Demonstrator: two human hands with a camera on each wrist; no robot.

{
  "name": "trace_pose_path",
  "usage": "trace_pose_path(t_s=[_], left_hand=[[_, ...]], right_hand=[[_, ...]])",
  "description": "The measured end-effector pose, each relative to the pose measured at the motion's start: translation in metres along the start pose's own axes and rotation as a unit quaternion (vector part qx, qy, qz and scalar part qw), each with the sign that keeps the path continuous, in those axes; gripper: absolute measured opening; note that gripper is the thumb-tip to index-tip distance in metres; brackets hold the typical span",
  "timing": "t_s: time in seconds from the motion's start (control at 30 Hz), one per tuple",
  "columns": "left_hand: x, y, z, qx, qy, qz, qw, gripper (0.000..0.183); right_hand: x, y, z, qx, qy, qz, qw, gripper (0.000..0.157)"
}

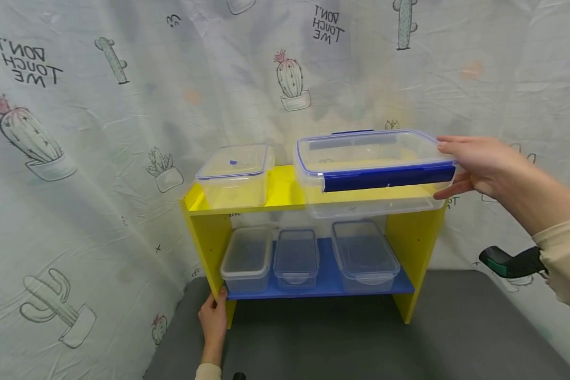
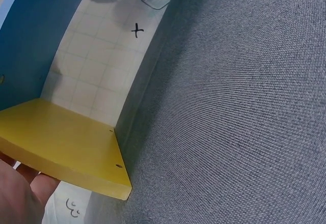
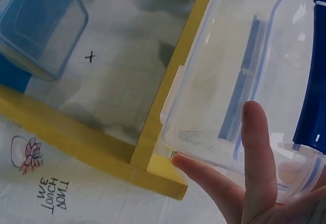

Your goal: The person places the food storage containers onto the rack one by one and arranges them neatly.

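Observation:
A large clear lidded food container [image 1: 375, 178] with dark blue clips sits over the right part of the yellow top board. My right hand [image 1: 486, 163] grips its right end, thumb along the lid and the other fingers lower on the side, as the right wrist view [image 3: 257, 163] shows too. My left hand [image 1: 214, 319] holds the lower left side panel of the yellow and blue shelf [image 1: 205, 245], near the front of the blue board. In the left wrist view, fingers [image 2: 45, 186] press the outside of that yellow panel.
A smaller clear container [image 1: 235, 177] with a blue-edged lid stands at the top left. On the blue lower board [image 1: 328, 264] are three lidded containers, left [image 1: 247, 258], middle [image 1: 296, 258] and right [image 1: 366, 256]. The grey tabletop [image 1: 313, 338] meets a cactus-print curtain [image 1: 123, 211] behind.

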State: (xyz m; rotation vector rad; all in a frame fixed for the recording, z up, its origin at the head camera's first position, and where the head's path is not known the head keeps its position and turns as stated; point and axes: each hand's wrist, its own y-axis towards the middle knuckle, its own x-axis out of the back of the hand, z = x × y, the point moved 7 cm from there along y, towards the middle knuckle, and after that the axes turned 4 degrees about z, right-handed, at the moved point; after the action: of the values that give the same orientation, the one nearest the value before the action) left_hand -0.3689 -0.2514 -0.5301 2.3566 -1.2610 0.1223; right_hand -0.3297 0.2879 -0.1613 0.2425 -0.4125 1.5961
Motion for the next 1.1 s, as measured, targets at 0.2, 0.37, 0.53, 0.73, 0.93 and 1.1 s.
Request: trace_pose_path(t_s=[0.2, 0.37, 0.53, 0.73, 0.93, 1.1], left_hand=[[-0.001, 0.000, 0.005, 0.017, -0.007, 0.014, 0.9997, 0.032], [0.000, -0.001, 0.007, 0.024, 0.001, 0.015, 0.9996, 0.034], [-0.001, 0.000, 0.006, 0.015, -0.008, 0.014, 0.9997, 0.034], [-0.002, -0.002, 0.007, 0.025, -0.003, 0.010, 0.9996, 0.033], [-0.001, 0.000, 0.007, 0.015, -0.017, 0.012, 0.9997, 0.033], [0.001, 0.003, 0.006, 0.008, -0.003, 0.007, 0.9999, 0.032]], right_hand=[[-0.005, 0.002, 0.003, 0.004, 0.005, -0.013, 1.000, 0.070], [-0.007, 0.003, 0.006, 0.005, 0.002, -0.008, 1.000, 0.069], [-0.006, 0.003, 0.011, 0.002, -0.005, -0.008, 1.000, 0.068], [-0.008, 0.008, 0.014, 0.009, -0.009, -0.003, 1.000, 0.069], [-0.011, 0.007, 0.012, 0.031, -0.032, -0.023, 0.999, 0.079], [-0.013, -0.003, 0.013, 0.060, -0.108, -0.076, 0.989, 0.092]])
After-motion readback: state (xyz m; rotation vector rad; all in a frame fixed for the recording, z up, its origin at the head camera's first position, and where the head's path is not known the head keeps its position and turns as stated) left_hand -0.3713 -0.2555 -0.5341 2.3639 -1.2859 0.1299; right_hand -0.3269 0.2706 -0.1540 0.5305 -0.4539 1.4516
